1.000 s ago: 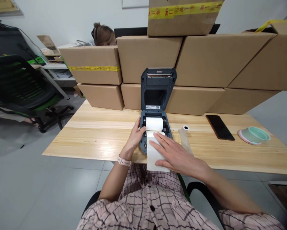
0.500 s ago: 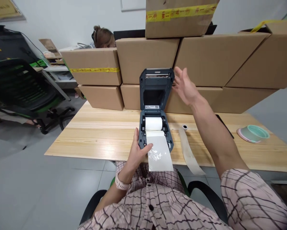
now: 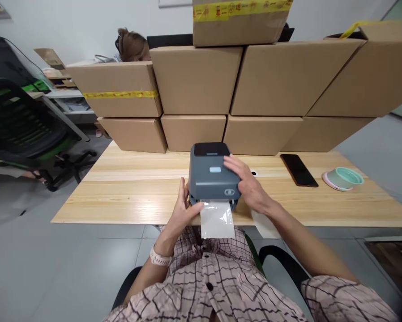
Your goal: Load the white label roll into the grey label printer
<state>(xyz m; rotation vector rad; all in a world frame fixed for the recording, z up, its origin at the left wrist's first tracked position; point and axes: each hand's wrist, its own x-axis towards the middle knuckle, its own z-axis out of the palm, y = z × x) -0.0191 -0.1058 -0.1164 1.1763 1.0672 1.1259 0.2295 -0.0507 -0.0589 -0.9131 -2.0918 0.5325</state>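
Note:
A dark grey label printer (image 3: 209, 179) stands near the table's front edge, its lid swung down over the roll. A shiny white label strip (image 3: 217, 223) comes out at the front and hangs past the edge. My left hand (image 3: 179, 214) grips the printer's front left corner, thumb on the strip's left border and fingers along the side. On the lid's right side, my right hand (image 3: 250, 185) lies with fingers stretched out, holding nothing. The hand and forearm partly cover a loose pale strip (image 3: 265, 223) to the right.
Stacked cardboard boxes (image 3: 196, 80) line the back of the wooden table (image 3: 127, 192). To the right lie a black phone (image 3: 299, 170) and a mint-green bowl (image 3: 347, 177). A person's head (image 3: 132, 44) shows behind the boxes. An office chair (image 3: 23, 120) stands at the left.
The printer lid, upright before, has come down over the label roll. My right hand moved down and inward with it to rest on top. My left hand stays at the front left corner.

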